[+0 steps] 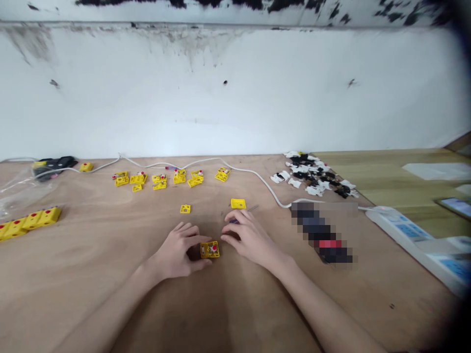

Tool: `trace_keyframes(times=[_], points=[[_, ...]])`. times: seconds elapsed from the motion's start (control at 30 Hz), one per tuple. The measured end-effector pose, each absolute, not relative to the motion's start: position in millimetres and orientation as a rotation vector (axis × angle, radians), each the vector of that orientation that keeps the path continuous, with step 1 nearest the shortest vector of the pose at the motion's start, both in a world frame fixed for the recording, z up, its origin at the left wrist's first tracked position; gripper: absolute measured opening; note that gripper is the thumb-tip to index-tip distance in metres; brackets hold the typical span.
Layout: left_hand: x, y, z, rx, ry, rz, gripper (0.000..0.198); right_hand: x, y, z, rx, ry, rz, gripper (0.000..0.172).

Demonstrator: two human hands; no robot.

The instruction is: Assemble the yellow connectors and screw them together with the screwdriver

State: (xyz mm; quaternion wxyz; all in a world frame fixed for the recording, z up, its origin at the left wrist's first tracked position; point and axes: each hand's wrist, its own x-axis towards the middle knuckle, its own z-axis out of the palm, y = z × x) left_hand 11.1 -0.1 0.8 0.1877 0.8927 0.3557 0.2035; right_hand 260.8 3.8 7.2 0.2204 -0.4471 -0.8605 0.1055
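"Running in from the left edge are four blocky yellow plastic boxes (33, 220), each with a red knob, end to end on the wooden tabletop (91, 255)."

"The edge cuts one of them. Past those?"

"A crinkled clear plastic bag (16, 198), then one more yellow box (86, 167). Then six clusters of opened yellow parts (159, 181) showing bits of red, strung out near a thin white cable (253, 171), with one small flat plate (137, 188) just in front of the second."

"And the left hand (178, 250)?"

"Index finger by the far edge of one open yellow case (209, 249), thumb by the near edge. Whether they pinch it, I can't tell. The case is a shallow rectangle with one round red knob, and sits between the two hands. One pierced yellow plate (185, 209) lies beyond."

"The right hand (252, 240)?"

"Fingers curved about one slim purple tool (234, 221), mostly covered; I can't tell whether it's gripped. One smooth rectangular yellow shell (238, 203) is just beyond."

"Further right?"

"One heap of jagged black-and-white pieces (312, 174), too jumbled to count, one pixelated dark object (324, 235), and white plastic power-strip housing (401, 225) with blue panels."
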Motion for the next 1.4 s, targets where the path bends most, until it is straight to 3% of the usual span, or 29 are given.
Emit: trace_keyframes(times=[0.1, 0.27, 0.4, 0.57, 0.77, 0.93, 1.33, 1.4], points=[[10.4, 0.9, 1.7, 2.535, 1.04, 0.552, 0.03, 259.0, 3.2, 8.9, -1.258, -2.398, 0.306, 0.009], [3.3, 7.4, 2.5, 2.514, 1.093, 0.581, 0.027, 252.8, -0.3, 11.8, -1.263, -2.566, 0.059, 0.011], [0.1, 9.3, 2.0, 2.498, 1.116, 0.605, 0.026, 247.2, 2.0, 7.1, -1.357, -2.613, -0.124, 0.023], [3.0, 5.3, 4.6, 2.507, 1.109, 0.734, 0.039, 245.5, 1.4, 11.5, -1.288, -2.372, 0.103, 0.024], [12.9, -3.1, 4.2, 2.409, 1.068, 0.963, 0.017, 237.1, -10.0, 14.3, -1.122, -2.317, 0.209, 0.021], [17.5, -6.9, -0.9, 2.378, 0.991, 0.991, 0.015, 229.5, -15.7, 11.3, -1.053, -2.399, 0.218, 0.021], [15.7, -6.6, -2.6, 2.355, 1.051, 0.986, 0.016, 237.9, -14.0, 2.4, -0.926, -2.059, 0.606, 0.012], [12.2, -3.8, -2.5, 2.382, 1.047, 0.945, 0.028, 240.4, -12.0, -3.1, -0.955, -2.065, 0.627, 0.012]])
